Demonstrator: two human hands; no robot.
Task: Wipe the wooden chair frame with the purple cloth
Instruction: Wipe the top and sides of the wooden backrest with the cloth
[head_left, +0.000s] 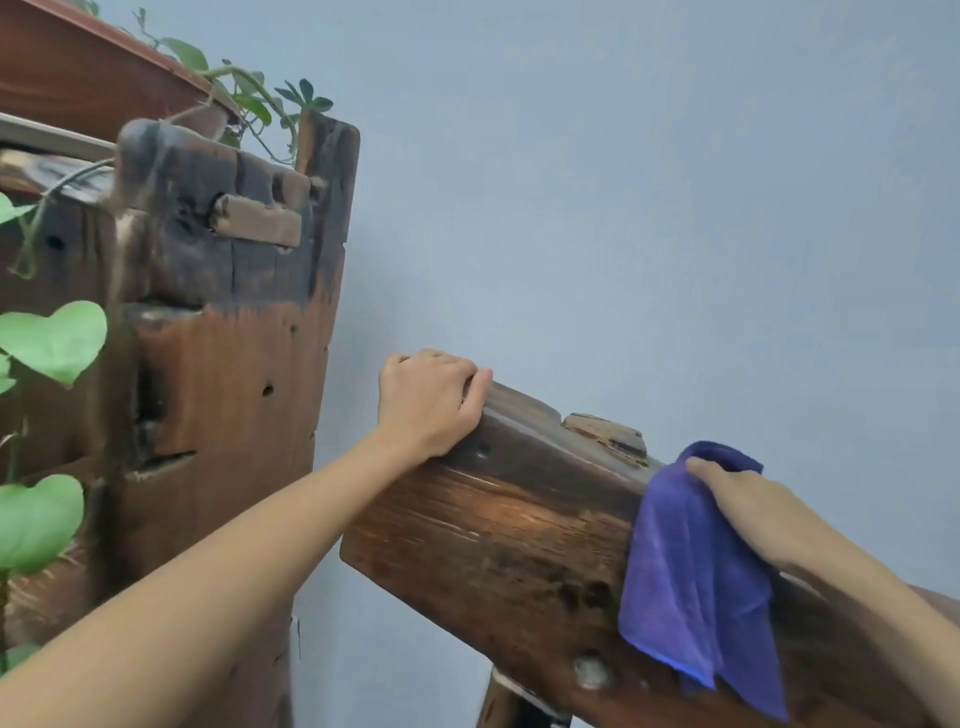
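Right hand (748, 512) lies flat on the purple cloth (691, 566), fingers spread over it, pressing it onto the top edge of the wooden chair frame (498, 525) at the right. The cloth drapes down the near face of the rail, its lower corner hanging loose. Left hand (428, 402) is curled over the rail's far-left end, gripping the wood bare — a bracing hold, no cloth under it.

The rail slopes up to the left, with a raised wooden peg (605, 434) on its top just left of the cloth. A dark, rough wooden cabinet (228, 322) stands further left, with vine leaves (52, 343) trailing over it, against a blue-grey wall (623, 182).

Risks, as a judgement: the cloth may snag on the peg or on splintered grain if swept left; the loose corner could bunch up, leaving the lower face unwiped.
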